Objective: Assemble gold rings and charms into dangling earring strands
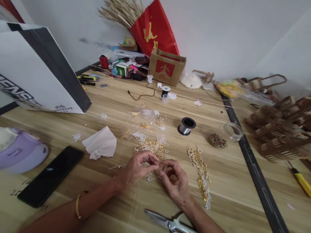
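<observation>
Meeting fingertip to fingertip, the left hand [138, 166] and the right hand [176, 180] sit on the wooden table [235, 209] just on the near side of a heap of gold fittings [149, 146]. Both hands are closed in a pinch, thumbs and forefingers curled onto a tiny piece [160, 168] held between them; it is too small to say what it is. A gold bangle [77, 207] circles the left wrist.

Everything else is placed from that heap. Just to its right lies a strand of gold chains [201, 174], running towards the near edge of the table. To its left is a crumpled white tissue [101, 143], and further left and nearer, a black phone [51, 180] lies face up, with a lilac and white device [4, 147] beyond it at the table's left end. Well on the near side of the heap, past the hands, a pair of scissors [181, 230] lies partly under the right forearm. Beyond the heap and to the right stand a black spool of thread [186, 125], a small dish of beads [218, 141] and a clear round jar [233, 130]. Far behind the heap, against the wall, are a brown paper bag [166, 67] and a red bag [155, 27]. Well off to the right, a yellow-handled knife [305, 186] lies near stacked wooden baskets [284, 130].
</observation>
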A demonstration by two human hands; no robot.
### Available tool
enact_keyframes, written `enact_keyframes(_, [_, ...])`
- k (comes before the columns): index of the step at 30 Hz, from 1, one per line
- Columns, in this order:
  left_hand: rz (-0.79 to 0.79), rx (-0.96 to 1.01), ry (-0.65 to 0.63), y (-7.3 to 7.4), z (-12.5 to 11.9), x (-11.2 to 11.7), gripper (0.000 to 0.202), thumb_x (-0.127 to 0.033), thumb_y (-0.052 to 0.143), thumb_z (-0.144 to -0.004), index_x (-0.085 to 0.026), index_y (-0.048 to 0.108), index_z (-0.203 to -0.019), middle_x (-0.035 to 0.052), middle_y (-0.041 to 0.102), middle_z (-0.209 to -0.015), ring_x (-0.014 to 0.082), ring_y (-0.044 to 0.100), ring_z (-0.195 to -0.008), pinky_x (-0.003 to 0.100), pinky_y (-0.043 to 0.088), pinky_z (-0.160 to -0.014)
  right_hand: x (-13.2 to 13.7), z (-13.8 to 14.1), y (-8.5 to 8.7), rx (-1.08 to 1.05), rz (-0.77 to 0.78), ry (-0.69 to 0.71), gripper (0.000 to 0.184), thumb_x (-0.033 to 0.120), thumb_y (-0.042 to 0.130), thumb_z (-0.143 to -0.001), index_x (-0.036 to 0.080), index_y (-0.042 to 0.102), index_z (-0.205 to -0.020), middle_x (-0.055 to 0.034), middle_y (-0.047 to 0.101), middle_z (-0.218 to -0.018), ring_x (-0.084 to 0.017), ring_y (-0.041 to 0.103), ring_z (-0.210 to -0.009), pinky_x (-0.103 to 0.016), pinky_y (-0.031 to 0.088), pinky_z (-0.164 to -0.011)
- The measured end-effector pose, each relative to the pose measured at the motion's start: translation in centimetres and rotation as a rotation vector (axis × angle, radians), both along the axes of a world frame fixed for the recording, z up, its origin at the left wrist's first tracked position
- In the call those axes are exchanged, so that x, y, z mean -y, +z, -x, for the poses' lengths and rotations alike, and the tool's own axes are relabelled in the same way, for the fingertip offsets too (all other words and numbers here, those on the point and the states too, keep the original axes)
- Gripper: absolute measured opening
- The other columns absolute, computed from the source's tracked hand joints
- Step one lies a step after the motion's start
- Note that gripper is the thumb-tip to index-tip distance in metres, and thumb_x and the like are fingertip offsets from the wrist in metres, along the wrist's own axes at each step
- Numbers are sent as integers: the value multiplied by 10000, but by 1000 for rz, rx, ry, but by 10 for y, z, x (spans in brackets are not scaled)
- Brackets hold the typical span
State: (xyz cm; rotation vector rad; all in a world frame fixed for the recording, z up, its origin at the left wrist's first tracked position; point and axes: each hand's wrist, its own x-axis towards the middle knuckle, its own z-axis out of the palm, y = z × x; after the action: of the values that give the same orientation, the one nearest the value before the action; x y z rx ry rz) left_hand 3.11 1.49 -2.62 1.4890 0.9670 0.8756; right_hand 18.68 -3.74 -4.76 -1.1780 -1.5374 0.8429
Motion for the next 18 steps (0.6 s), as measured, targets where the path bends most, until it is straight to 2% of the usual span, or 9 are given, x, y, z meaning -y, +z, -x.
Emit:
enact_keyframes(3, [-8, -14, 13, 0, 0, 1, 140, -136, 671, -642, -129, 625, -774, 31, 652, -712, 131, 612, -700, 241, 490, -708, 1, 1, -2, 18, 2, 26, 152, 239, 575, -818, 181, 532, -952, -7, 572, -726, -106, 512, -567, -207, 412, -495])
enact_keyframes(8, [-8, 38, 20, -1, 1, 1, 152, -149, 665, -657, -132, 619, -801, 27, 654, -732, 126, 613, -709, 235, 490, -714, 1, 2, -3, 59, -10, 47, 166, 196, 528, -821, 182, 512, -986, -3, 567, -725, -112, 530, -588, -211, 438, -519])
enact_keyframes(13, [45, 125, 56, 0, 2, -1, 145, -170, 673, -660, -128, 612, -784, 23, 646, -718, 123, 611, -706, 232, 491, -714, 1, 1, 0, 45, -30, -14, 104, 218, 498, -833, 183, 527, -926, -2, 559, -703, -131, 553, -632, -246, 486, -604])
enact_keyframes(18, [34, 131, 62, 1, 1, 1, 124, -122, 672, -643, -127, 622, -756, 21, 642, -707, 120, 604, -693, 226, 489, -697, 1, 1, 5, -3, -37, -8, 111, 270, 530, -839, 179, 546, -902, -44, 605, -810, -160, 597, -737, -277, 513, -660])
